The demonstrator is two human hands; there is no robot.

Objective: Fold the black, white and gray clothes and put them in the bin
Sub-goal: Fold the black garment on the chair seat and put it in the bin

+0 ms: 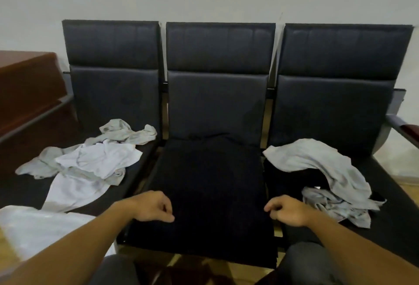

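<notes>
Early stage: black garment (210, 185) spread flat on centre seat, left hand (153, 206) and right hand (289, 211) fingers pinching its near edge; white-gray heap (90, 162) left, gray-black heap (322, 178) right, both unfolded; bin indistinct.

Three seats (215, 103), two hands (154, 206)

Black garment (208, 185) — flat, middle seat

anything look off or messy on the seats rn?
Yes. Crumpled white and gray clothes lie heaped on the left seat, one trailing over its front edge. A rumpled gray garment lies over dark cloth on the right seat. Only the black garment on the middle seat lies flat.
</notes>
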